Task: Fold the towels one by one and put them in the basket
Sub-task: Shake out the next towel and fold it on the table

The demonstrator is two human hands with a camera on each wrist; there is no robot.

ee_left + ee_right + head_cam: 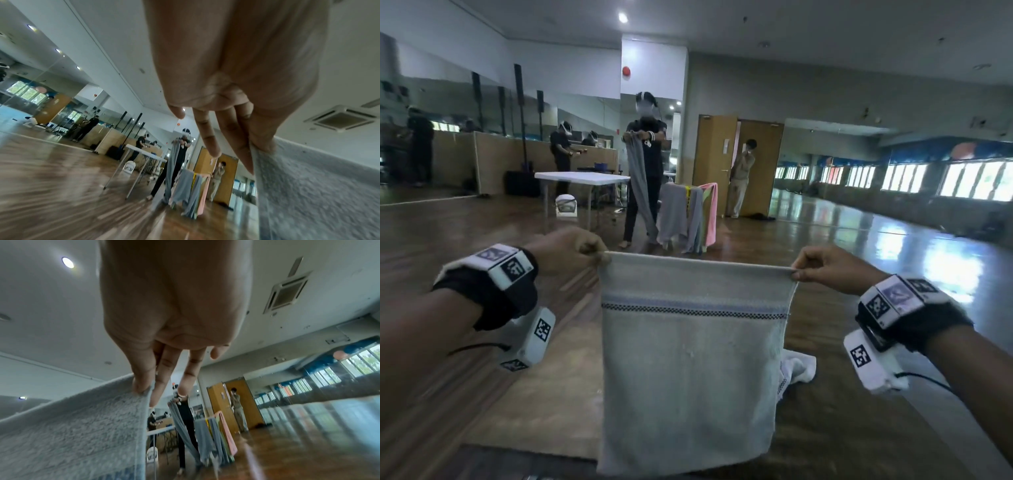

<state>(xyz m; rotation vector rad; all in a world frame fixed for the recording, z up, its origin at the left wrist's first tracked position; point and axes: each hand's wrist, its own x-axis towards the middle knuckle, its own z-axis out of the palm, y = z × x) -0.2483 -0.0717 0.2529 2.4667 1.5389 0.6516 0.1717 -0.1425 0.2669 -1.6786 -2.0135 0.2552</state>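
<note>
A pale grey towel point(688, 359) with a blue and checked stripe hangs in the air in front of me, folded so that it is doubled. My left hand point(599, 255) pinches its top left corner, and my right hand point(796, 272) pinches its top right corner. The top edge is stretched taut between them. In the left wrist view the thumb and fingers of my left hand point(257, 149) clamp the towel point(308, 186). The right wrist view shows my right hand point(146, 389) pinching the towel point(82, 426) edge likewise. No basket is in view.
A white crumpled towel point(798, 368) lies on the brown table point(534, 394) behind the hanging one. Farther off a person point(645, 171) holds a grey cloth beside a rack of towels point(688, 216). A white folding table point(582, 178) stands at the back left.
</note>
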